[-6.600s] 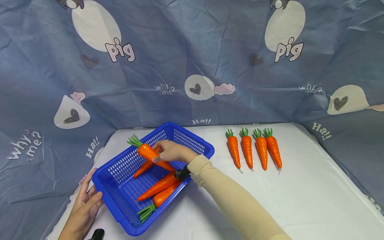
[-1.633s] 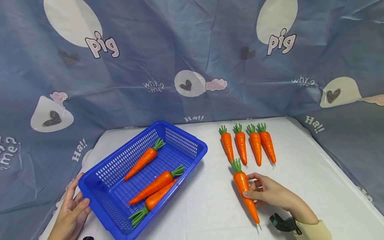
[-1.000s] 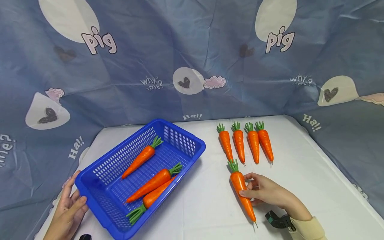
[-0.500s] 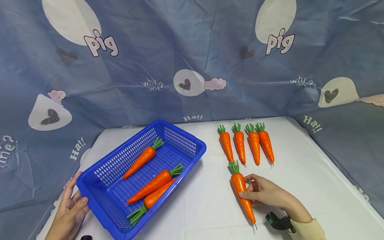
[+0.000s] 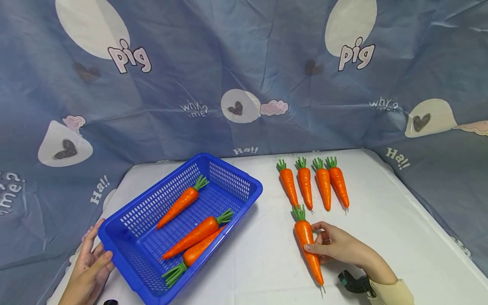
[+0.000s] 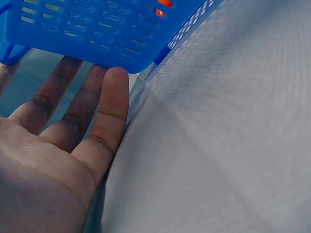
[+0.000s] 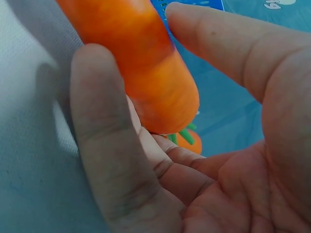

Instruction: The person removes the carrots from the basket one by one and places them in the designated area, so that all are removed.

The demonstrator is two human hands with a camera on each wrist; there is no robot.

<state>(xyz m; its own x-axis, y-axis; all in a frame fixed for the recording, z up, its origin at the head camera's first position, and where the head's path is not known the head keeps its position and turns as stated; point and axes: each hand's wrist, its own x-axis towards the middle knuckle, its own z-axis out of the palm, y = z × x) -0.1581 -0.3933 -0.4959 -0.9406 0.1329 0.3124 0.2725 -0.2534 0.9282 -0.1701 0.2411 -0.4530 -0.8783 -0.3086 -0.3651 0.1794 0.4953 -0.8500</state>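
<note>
My left hand [image 5: 87,271] is at the left end of the blue plastic basket [image 5: 225,163], fingers fairly straight. The left wrist view shows its fingertips against the perforated end wall [image 6: 97,29]. On the white table, my right hand [image 5: 339,245] holds a carrot [image 5: 303,233] between thumb and fingers. The carrot lies slantwise, green top away from me, its top near the tip of the leftmost carrot in the row. In the right wrist view the carrot [image 7: 146,73] sits between thumb and fingers. Inside the basket lie a carrot [image 5: 179,206] and two more [image 5: 196,236] side by side.
Behind the held carrot, several carrots [image 5: 304,182] lie in a row on the white tablecloth [image 5: 259,262], green tops toward the back. A blue printed cloth [image 5: 190,72] hangs behind the table. A black object [image 5: 110,302] shows at the bottom edge by my left hand.
My right hand has taken a carrot out of the basket and brought it right, to the table in front of the row. Over the last second, both hands stay nearly still.
</note>
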